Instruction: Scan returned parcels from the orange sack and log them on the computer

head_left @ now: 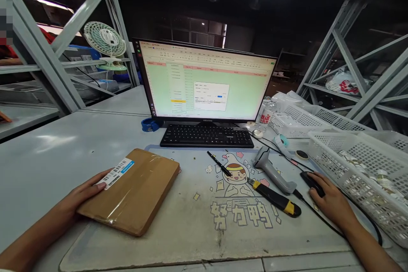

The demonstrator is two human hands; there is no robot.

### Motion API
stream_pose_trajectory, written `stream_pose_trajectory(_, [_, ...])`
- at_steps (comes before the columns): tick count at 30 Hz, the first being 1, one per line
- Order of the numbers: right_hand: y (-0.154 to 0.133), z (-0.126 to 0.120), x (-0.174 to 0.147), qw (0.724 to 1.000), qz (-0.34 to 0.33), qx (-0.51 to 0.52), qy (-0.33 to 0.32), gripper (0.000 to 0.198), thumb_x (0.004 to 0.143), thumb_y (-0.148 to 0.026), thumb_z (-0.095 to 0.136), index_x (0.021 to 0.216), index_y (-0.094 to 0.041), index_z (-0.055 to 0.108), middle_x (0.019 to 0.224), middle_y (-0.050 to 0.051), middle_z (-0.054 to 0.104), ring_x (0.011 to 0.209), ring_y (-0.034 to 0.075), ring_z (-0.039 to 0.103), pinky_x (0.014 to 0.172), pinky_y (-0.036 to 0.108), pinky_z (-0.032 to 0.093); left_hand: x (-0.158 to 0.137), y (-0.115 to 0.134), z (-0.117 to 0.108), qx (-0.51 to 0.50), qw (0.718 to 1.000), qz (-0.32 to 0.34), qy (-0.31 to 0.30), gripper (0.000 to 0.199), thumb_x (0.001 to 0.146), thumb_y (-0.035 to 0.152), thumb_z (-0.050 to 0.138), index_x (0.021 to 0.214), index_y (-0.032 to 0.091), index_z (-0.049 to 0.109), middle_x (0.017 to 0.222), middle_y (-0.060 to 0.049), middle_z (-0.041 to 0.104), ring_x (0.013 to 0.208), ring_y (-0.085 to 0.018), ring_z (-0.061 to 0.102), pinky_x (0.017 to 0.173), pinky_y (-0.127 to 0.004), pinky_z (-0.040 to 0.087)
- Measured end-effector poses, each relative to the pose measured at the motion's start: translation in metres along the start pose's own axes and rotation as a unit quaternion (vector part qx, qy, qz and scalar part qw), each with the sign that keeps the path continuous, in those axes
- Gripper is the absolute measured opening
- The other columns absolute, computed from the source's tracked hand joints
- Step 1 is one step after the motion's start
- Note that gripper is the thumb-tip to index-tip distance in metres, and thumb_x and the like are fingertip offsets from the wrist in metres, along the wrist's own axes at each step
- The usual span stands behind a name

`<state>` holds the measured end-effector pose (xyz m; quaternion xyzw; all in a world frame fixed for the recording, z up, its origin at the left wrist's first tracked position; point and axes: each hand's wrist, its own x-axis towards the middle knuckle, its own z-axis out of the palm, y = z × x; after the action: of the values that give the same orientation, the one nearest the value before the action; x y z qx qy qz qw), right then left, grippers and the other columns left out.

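Observation:
My left hand [86,191] grips the left edge of a flat brown cardboard box [137,191], thumb on top beside its white and blue barcode label [118,172]; the fingers beneath are hidden. Clear tape crosses the box, which is over the left part of a printed desk mat [178,238]. On the right, my right hand [331,197] rests over a black computer mouse [314,183]. Between the hands lie a grey barcode scanner [274,172], a black and yellow utility knife [274,197] and a black pen [219,163].
A lit monitor [207,80] showing a spreadsheet stands behind a black keyboard [207,136]. White plastic baskets [360,165] line the right side, near a bottle [266,114]. A tape roll [149,125] sits left of the keyboard. A small fan [105,40] is at the left rack.

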<state>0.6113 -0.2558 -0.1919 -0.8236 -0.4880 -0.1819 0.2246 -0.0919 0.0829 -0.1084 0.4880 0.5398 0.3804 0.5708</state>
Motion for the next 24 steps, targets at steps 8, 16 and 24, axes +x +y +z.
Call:
stream_pose_trajectory(8, [-0.021,-0.013,-0.001,0.999,-0.003,-0.028,0.031,0.054,0.096,-0.031,0.052,0.149,-0.026,0.066,0.143,0.010,0.070,0.123,0.033,0.071,0.108,0.049,0.060,0.008,0.001,-0.007,0.033,0.997,-0.066,-0.008,0.128,0.054,0.078,0.088,0.168,0.041,0.043,0.120,-0.001,0.084,0.098,-0.044,0.081,0.074,-0.049,0.074])
stream_pose_trajectory(16, [-0.021,-0.013,-0.002,0.998,0.016,-0.048,0.025,0.048,0.096,-0.031,0.051,0.140,-0.023,0.070,0.151,0.011,0.065,0.126,0.034,0.070,0.109,0.050,0.059,0.026,-0.005,-0.019,0.072,0.994,-0.077,0.007,0.133,0.048,0.083,0.085,0.168,0.041,0.044,0.107,-0.001,0.085,0.092,-0.046,0.081,0.087,-0.055,0.072])
stream_pose_trajectory(24, [-0.021,-0.012,0.000,0.998,0.030,-0.057,0.016,0.046,0.097,-0.033,0.050,0.137,-0.022,0.070,0.149,0.010,0.067,0.128,0.034,0.069,0.109,0.050,0.059,0.028,-0.005,-0.017,0.080,0.995,-0.052,0.011,0.124,0.049,0.083,0.085,0.161,0.039,0.054,0.131,-0.001,0.080,0.134,-0.049,0.067,0.118,-0.055,0.054])
